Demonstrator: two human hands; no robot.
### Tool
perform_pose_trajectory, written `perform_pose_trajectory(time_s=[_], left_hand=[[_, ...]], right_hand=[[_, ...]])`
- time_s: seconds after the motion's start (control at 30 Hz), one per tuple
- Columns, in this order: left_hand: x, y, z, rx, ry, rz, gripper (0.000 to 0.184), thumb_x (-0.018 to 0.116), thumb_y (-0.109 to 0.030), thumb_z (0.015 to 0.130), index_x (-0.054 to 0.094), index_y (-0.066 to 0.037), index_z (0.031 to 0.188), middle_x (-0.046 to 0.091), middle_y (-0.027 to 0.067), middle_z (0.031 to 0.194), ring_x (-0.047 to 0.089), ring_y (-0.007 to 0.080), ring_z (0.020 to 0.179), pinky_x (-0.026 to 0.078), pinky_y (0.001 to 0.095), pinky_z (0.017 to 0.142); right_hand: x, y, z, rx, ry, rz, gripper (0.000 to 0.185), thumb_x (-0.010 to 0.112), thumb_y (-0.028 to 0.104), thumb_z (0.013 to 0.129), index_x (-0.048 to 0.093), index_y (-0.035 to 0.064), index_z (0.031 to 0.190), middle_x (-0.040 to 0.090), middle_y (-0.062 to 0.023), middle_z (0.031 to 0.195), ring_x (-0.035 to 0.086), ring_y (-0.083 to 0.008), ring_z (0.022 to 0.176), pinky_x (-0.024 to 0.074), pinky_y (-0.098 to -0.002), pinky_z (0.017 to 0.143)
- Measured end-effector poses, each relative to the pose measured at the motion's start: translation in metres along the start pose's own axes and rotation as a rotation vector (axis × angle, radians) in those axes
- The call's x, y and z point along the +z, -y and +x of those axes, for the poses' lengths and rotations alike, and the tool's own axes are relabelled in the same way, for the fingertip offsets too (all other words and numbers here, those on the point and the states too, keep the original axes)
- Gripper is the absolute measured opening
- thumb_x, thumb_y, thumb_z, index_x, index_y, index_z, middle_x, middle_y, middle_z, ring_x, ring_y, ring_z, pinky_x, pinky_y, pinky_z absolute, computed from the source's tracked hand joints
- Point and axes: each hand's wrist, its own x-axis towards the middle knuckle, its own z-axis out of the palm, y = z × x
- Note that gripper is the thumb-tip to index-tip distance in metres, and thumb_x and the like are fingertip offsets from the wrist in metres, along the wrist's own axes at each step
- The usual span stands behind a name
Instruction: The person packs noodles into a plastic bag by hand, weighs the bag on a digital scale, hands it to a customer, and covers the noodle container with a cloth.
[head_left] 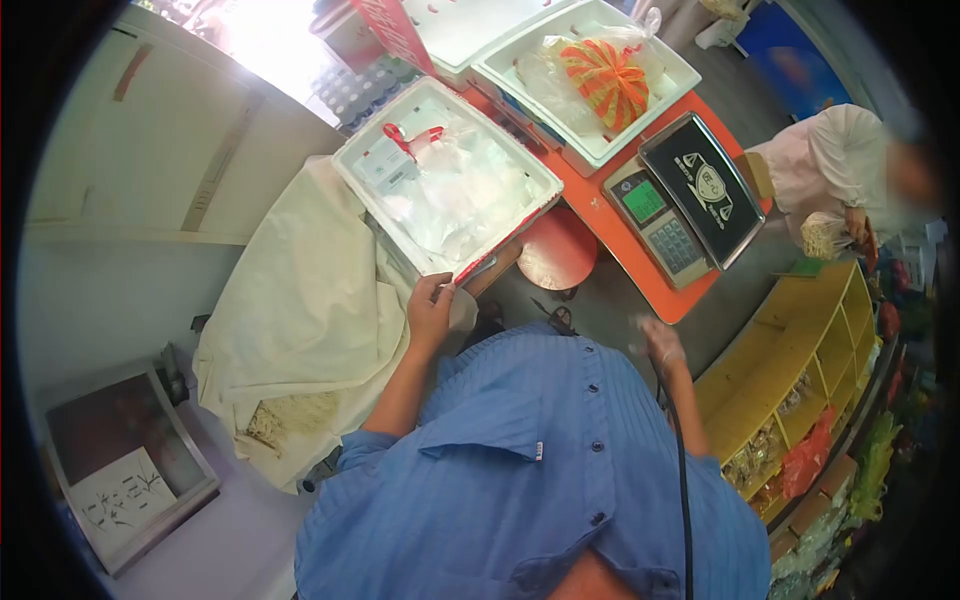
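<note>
My left hand (430,312) has its fingers closed on the near corner of a white foam box (508,232). In the box lie thin clear plastic bags (465,185), with red-handled scissors (408,140) on top toward the far side. Out to the right, my right hand (662,345) hangs in the air below the corner of the orange table. Motion smears its fingers, and no object shows in it. Above that hand, a weighing scale (660,225) with a lit green display and dark pan stands on the table.
Another foam box (490,70) holds a striped orange bag (607,85). A round red stool (557,250) stands under the orange table (680,300). Cream cloth (290,300) drapes something at left. Yellow shelves (750,345) stand at right, near a person in pale clothes (825,165).
</note>
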Motion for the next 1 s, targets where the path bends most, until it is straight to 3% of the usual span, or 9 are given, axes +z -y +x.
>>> perform_pose_trajectory(time_s=[0.03, 0.1, 0.23, 0.33, 0.47, 0.6, 0.7, 0.87, 1.0], left_hand=[[-0.003, 0.001, 0.001, 0.002, 0.006, 0.001, 0.021, 0.065, -0.014, 0.089, 0.069, -0.002, 0.106, 0.065, 0.0114, 0.105, 0.065, 0.0205, 0.090, 0.052, 0.0311, 0.082], [-0.002, -0.006, 0.012, 0.005, 0.048, -0.023, 0.024, 0.066, -0.015, 0.089, 0.067, -0.002, 0.110, 0.064, 0.0115, 0.109, 0.064, 0.0202, 0.092, 0.052, 0.0314, 0.082], [0.007, -0.031, 0.025, 0.004, 0.264, -0.217, 0.045, 0.068, -0.017, 0.088, 0.055, -0.001, 0.128, 0.056, 0.0141, 0.124, 0.062, 0.0218, 0.102, 0.052, 0.0333, 0.086], [0.020, -0.069, 0.043, 0.062, 0.455, -0.432, 0.069, 0.071, -0.019, 0.086, 0.036, 0.000, 0.143, 0.049, 0.0170, 0.134, 0.057, 0.0240, 0.113, 0.050, 0.0354, 0.093], [0.060, -0.100, 0.065, 0.121, 0.667, -0.721, 0.093, 0.074, -0.027, 0.085, 0.016, 0.001, 0.152, 0.043, 0.0181, 0.142, 0.051, 0.0257, 0.123, 0.044, 0.0379, 0.102], [0.082, -0.147, 0.072, -0.180, 0.762, -1.160, 0.074, 0.062, -0.033, 0.095, 0.024, -0.001, 0.150, 0.051, 0.0182, 0.134, 0.058, 0.0253, 0.114, 0.047, 0.0383, 0.098], [0.086, -0.166, 0.076, -0.202, 0.805, -1.325, 0.069, 0.063, -0.030, 0.096, 0.029, 0.004, 0.146, 0.051, 0.0174, 0.134, 0.053, 0.0222, 0.121, 0.043, 0.0347, 0.101], [0.100, -0.176, 0.068, 0.347, 0.369, -0.443, 0.041, 0.056, -0.029, 0.100, 0.053, 0.001, 0.128, 0.061, 0.0118, 0.113, 0.058, 0.0155, 0.104, 0.047, 0.0288, 0.090], [0.106, -0.190, 0.062, 0.137, 0.412, -0.521, 0.031, 0.054, -0.028, 0.101, 0.063, 0.001, 0.101, 0.063, 0.0055, 0.086, 0.057, 0.0127, 0.080, 0.048, 0.0284, 0.072]], right_hand=[[0.016, 0.062, -0.023, -0.079, -0.015, 0.312, 0.051, 0.055, 0.047, 0.095, 0.061, 0.0064, 0.125, 0.060, -0.0050, 0.116, 0.058, -0.0178, 0.096, 0.0511, -0.0435, 0.094], [0.022, 0.115, -0.023, -0.372, 0.180, 0.479, 0.066, 0.049, 0.055, 0.096, 0.049, 0.0042, 0.138, 0.050, -0.0079, 0.137, 0.053, -0.0248, 0.116, 0.0423, -0.0552, 0.105], [0.052, 0.230, -0.049, -0.671, 0.537, 0.888, 0.081, 0.039, 0.064, 0.095, 0.029, 0.0054, 0.151, 0.022, -0.0115, 0.160, 0.022, -0.0283, 0.146, 0.0274, -0.0612, 0.114], [0.079, 0.277, -0.065, -0.680, 0.592, 1.125, 0.087, 0.039, 0.066, 0.094, 0.031, -0.0011, 0.148, 0.029, -0.0122, 0.156, 0.049, -0.0207, 0.120, 0.0285, -0.0636, 0.112], [0.099, 0.296, -0.073, -0.661, 0.707, 1.276, 0.088, 0.040, 0.067, 0.093, 0.032, -0.0016, 0.148, 0.028, -0.0125, 0.156, 0.047, -0.0252, 0.125, 0.0277, -0.0642, 0.112], [0.108, 0.300, -0.080, -0.645, 0.745, 1.244, 0.086, 0.038, 0.066, 0.094, 0.032, 0.0007, 0.149, 0.032, -0.0158, 0.154, 0.044, -0.0290, 0.131, 0.0285, -0.0607, 0.112], [0.100, 0.285, -0.076, -0.607, 0.733, 1.228, 0.082, 0.034, 0.066, 0.096, 0.032, 0.0032, 0.149, 0.036, -0.0171, 0.152, 0.043, -0.0310, 0.133, 0.0302, -0.0552, 0.113], [0.101, 0.266, -0.068, -0.523, 0.704, 1.077, 0.083, 0.033, 0.070, 0.094, 0.034, 0.0088, 0.149, 0.045, -0.0121, 0.146, 0.047, -0.0267, 0.131, 0.0351, -0.0455, 0.111], [0.106, 0.263, -0.077, -0.590, 0.630, 1.086, 0.080, 0.034, 0.065, 0.097, 0.035, 0.0041, 0.148, 0.047, -0.0134, 0.142, 0.049, -0.0248, 0.128, 0.0388, -0.0398, 0.107]])
